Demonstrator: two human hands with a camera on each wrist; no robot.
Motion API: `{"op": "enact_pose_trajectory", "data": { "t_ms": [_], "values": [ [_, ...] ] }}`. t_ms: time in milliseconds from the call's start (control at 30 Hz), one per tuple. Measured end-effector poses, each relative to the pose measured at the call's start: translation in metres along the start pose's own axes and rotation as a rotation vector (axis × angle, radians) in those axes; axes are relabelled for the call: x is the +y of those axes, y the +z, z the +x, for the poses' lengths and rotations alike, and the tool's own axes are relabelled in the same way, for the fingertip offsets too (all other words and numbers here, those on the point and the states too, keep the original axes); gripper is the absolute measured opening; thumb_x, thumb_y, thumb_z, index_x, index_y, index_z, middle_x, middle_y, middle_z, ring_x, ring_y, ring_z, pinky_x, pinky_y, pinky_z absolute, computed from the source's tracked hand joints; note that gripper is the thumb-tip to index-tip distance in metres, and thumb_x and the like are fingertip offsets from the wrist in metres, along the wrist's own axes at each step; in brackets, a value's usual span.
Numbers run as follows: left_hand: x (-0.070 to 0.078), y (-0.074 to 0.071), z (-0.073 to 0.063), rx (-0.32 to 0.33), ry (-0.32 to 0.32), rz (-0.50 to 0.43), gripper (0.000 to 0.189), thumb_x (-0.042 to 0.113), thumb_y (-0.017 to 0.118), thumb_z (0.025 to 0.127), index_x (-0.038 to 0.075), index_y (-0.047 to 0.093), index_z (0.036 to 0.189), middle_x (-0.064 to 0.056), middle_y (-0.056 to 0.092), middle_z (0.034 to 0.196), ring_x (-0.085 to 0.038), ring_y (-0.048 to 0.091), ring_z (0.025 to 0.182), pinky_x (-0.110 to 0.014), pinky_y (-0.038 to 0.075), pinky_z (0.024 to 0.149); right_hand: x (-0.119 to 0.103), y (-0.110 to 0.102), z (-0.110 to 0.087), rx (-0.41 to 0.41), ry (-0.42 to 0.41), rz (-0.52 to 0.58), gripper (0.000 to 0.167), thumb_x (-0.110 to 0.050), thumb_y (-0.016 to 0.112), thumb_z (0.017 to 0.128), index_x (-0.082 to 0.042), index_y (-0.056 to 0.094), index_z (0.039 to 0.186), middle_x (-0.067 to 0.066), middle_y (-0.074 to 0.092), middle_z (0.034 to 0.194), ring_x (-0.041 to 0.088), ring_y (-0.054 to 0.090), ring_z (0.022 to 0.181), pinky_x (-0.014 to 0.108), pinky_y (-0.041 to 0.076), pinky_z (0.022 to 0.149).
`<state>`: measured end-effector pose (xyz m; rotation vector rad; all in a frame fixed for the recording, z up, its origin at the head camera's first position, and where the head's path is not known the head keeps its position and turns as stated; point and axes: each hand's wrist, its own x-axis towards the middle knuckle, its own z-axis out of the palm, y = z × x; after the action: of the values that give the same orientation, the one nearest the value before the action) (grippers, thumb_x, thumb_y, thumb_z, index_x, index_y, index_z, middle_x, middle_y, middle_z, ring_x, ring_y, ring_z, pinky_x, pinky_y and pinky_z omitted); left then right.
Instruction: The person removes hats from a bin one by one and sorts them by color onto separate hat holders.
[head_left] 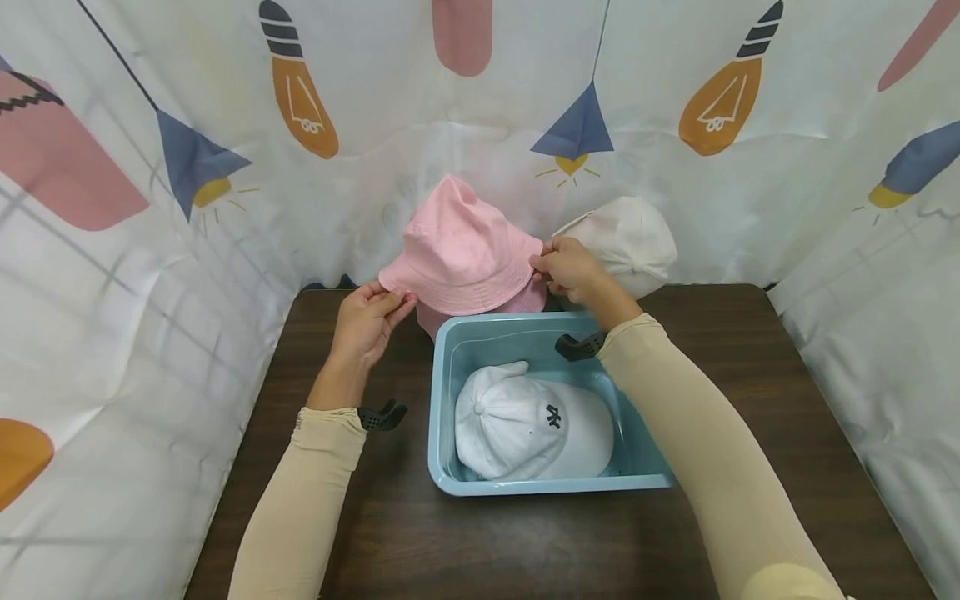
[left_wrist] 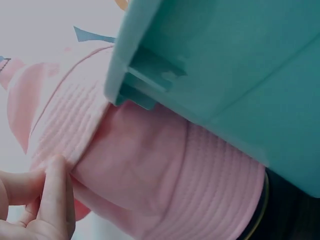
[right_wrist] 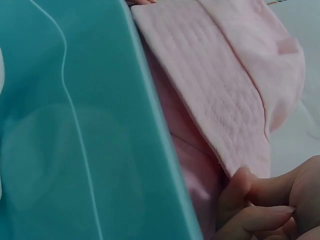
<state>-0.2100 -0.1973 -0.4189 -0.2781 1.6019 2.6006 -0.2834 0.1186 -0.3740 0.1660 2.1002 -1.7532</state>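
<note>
A light pink bucket hat (head_left: 468, 250) is stretched between both hands behind the blue tub. My left hand (head_left: 367, 321) pinches its brim at the left side, and my right hand (head_left: 573, 271) pinches the brim at the right. Beneath it sits a second, darker pink bucket hat (left_wrist: 150, 165), partly hidden by the upper hat and the tub's rim. Inside the blue tub (head_left: 437, 400) lies a white baseball cap (head_left: 525, 425) with a dark emblem, its brim pointing right. Just behind my right hand is a cream cap (head_left: 630, 242), partly covered by that hand.
The tub stands on a dark wooden table (head_left: 390, 533), near its back edge. A white printed curtain (head_left: 375, 208) hangs behind and along both sides. A dark wrist strap piece (head_left: 382, 415) juts from the left wrist, and another (head_left: 581, 346) overhangs the tub.
</note>
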Motion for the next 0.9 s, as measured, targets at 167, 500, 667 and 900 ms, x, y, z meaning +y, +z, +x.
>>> {"op": "enact_pose_trajectory", "data": {
  "t_ms": [167, 500, 667, 900],
  "values": [
    [-0.004, 0.002, 0.002, 0.017, 0.050, -0.079, 0.021, -0.004, 0.057, 0.099, -0.002, 0.052, 0.120, -0.015, 0.059, 0.112, -0.017, 0.074, 0.094, -0.028, 0.056, 0.091, 0.002, 0.006, 0.002, 0.056, -0.051, 0.029, 0.005, -0.009, 0.057, 0.104, -0.006, 0.053, 0.104, 0.003, 0.065, 0.079, 0.010, 0.064, 0.067, 0.021, 0.045, 0.057],
    [-0.010, 0.000, 0.000, 0.026, 0.136, -0.128, 0.016, -0.003, 0.059, 0.098, -0.001, 0.053, 0.113, -0.015, 0.060, 0.109, -0.019, 0.073, 0.094, -0.030, 0.056, 0.092, 0.006, 0.008, 0.005, 0.054, -0.059, 0.111, 0.008, -0.002, 0.055, 0.103, -0.004, 0.049, 0.098, 0.008, 0.070, 0.080, 0.013, 0.073, 0.072, 0.020, 0.058, 0.066],
    [-0.017, -0.009, -0.004, 0.026, 0.056, -0.098, 0.013, -0.006, 0.055, 0.100, -0.001, 0.052, 0.111, -0.013, 0.066, 0.101, -0.018, 0.074, 0.090, -0.030, 0.058, 0.089, 0.010, 0.006, 0.006, 0.001, 0.026, 0.076, 0.008, 0.000, 0.056, 0.102, -0.002, 0.049, 0.097, 0.010, 0.061, 0.080, 0.012, 0.073, 0.069, 0.021, 0.060, 0.067],
    [-0.026, -0.019, -0.005, 0.024, -0.055, 0.049, 0.012, -0.003, 0.054, 0.102, 0.003, 0.052, 0.114, -0.012, 0.059, 0.108, -0.014, 0.074, 0.090, -0.027, 0.057, 0.089, 0.013, 0.005, 0.005, -0.006, 0.060, -0.068, 0.009, -0.003, 0.059, 0.101, 0.001, 0.054, 0.095, 0.011, 0.060, 0.085, 0.012, 0.072, 0.070, 0.023, 0.060, 0.069]
  ]
}}
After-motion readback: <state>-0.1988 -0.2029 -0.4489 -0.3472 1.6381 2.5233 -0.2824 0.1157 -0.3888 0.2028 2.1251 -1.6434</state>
